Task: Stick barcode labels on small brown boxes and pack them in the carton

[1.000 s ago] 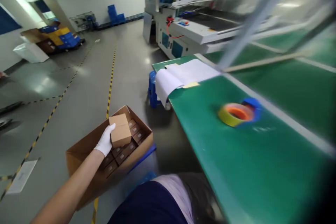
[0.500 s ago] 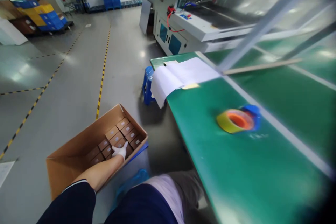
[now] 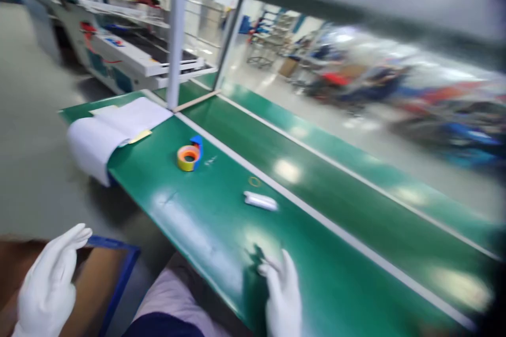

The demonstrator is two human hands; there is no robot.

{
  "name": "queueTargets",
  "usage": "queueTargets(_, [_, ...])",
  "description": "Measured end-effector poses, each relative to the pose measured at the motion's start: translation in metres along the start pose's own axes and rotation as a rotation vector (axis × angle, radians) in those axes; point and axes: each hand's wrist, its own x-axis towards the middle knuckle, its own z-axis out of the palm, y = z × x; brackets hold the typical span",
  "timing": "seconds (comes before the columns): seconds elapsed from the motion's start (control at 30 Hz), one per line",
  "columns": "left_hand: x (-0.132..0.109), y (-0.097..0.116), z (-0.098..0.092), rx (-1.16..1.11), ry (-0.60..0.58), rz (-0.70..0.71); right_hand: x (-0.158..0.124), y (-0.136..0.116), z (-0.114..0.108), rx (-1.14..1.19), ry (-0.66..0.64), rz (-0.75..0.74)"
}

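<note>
My left hand point(image 3: 49, 281), in a white glove, is raised over the cardboard box point(image 3: 95, 284) at lower left. Its fingers are stretched out and nothing shows in them. My right hand point(image 3: 282, 292), gloved too, hovers low over the green table point(image 3: 221, 231), its fingers apart with a dark shadow beside them. Ahead of it on the tabletop lies a white roll-like thing point(image 3: 261, 200), blurred, and a thin yellowish ring point(image 3: 254, 181). Farther left sits a roll of yellow tape point(image 3: 185, 162) with a blue piece against it.
Papers point(image 3: 130, 116) hang over the table's far left corner. A grey post point(image 3: 177, 37) rises from the table near them. Behind stands a white machine point(image 3: 130, 55). A blue edge point(image 3: 122, 268) borders the box beside my legs.
The view has swung right along the table. My left hand has come up from among the small brown boxes in the cardboard box. My right hand has come into view.
</note>
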Motion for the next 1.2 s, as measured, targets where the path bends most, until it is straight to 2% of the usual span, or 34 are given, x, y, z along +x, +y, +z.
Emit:
queueTargets(0.07, [0.029,0.054,0.027,-0.147,-0.081,0.113,-0.003,0.003,-0.010,0.031,0.026,-0.067])
queueTargets(0.13, [0.060,0.116,0.062,-0.207,-0.212,0.305,0.002,-0.002,-0.035,-0.061,0.098,-0.226])
queueTargets(0.17, [0.075,0.147,0.083,-0.220,-0.265,0.413,0.010,-0.007,-0.055,-0.142,0.152,-0.318])
queueTargets(0.23, [0.101,0.203,0.129,-0.260,-0.323,0.591,0.035,-0.018,-0.109,-0.310,0.292,-0.467])
queueTargets(0.3, [0.122,0.246,0.179,-0.290,-0.357,0.707,0.070,-0.025,-0.173,-0.418,0.521,-0.489])
queueTargets(0.33, [0.130,0.261,0.203,-0.296,-0.373,0.743,0.088,-0.025,-0.204,-0.422,0.608,-0.426])
queueTargets(0.4, [0.143,0.279,0.246,-0.287,-0.411,0.764,0.122,-0.019,-0.256,-0.403,0.680,-0.328])
queueTargets(0.43, [0.148,0.281,0.264,-0.277,-0.429,0.755,0.137,-0.013,-0.274,-0.382,0.675,-0.279])
queueTargets(0.5, [0.155,0.277,0.290,-0.251,-0.462,0.716,0.158,-0.001,-0.294,-0.326,0.623,-0.203])
queueTargets(0.6, [0.159,0.260,0.306,-0.218,-0.516,0.642,0.170,0.012,-0.292,-0.242,0.527,-0.163])
queueTargets(0.7, [0.160,0.247,0.304,-0.199,-0.566,0.599,0.154,0.015,-0.266,-0.182,0.446,-0.188])
queueTargets(0.77, [0.159,0.246,0.300,-0.192,-0.580,0.593,0.128,0.012,-0.234,-0.154,0.379,-0.205])
queueTargets(0.87, [0.159,0.251,0.295,-0.174,-0.578,0.593,0.072,0.002,-0.171,-0.129,0.277,-0.204])
queueTargets(0.93, [0.158,0.255,0.294,-0.173,-0.561,0.605,0.033,-0.008,-0.130,-0.136,0.216,-0.160])
queueTargets(1.0, [0.158,0.257,0.293,-0.178,-0.548,0.626,0.002,-0.021,-0.100,-0.164,0.181,-0.109])
queueTargets(1.03, [0.158,0.258,0.293,-0.178,-0.545,0.634,-0.008,-0.028,-0.092,-0.187,0.171,-0.095])
queueTargets(1.1, [0.158,0.258,0.291,-0.170,-0.544,0.640,-0.020,-0.043,-0.090,-0.233,0.176,-0.106])
queueTargets(1.2, [0.158,0.260,0.287,-0.151,-0.555,0.639,-0.020,-0.069,-0.109,-0.201,0.161,-0.120])
